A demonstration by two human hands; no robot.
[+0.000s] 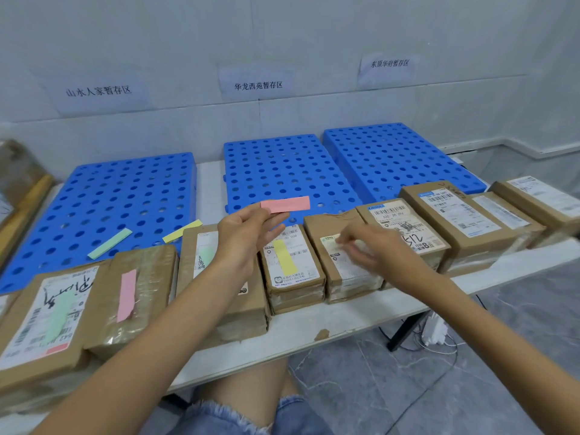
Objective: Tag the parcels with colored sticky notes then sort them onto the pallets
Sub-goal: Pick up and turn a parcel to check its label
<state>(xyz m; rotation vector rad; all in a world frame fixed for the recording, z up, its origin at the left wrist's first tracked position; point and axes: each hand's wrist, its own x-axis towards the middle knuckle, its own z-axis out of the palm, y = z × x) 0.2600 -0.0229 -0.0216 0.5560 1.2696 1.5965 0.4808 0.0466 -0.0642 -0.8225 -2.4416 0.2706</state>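
Three wall signs, middle "华龙西苑暂存区"; pink sticky note between left fingers; right fingers blurred over parcel, grip unclear.

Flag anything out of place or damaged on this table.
Two loose notes, a green note and a yellow note, lie on the left pallet rather than on parcels. A torn brown scrap sits near the front edge of the table.
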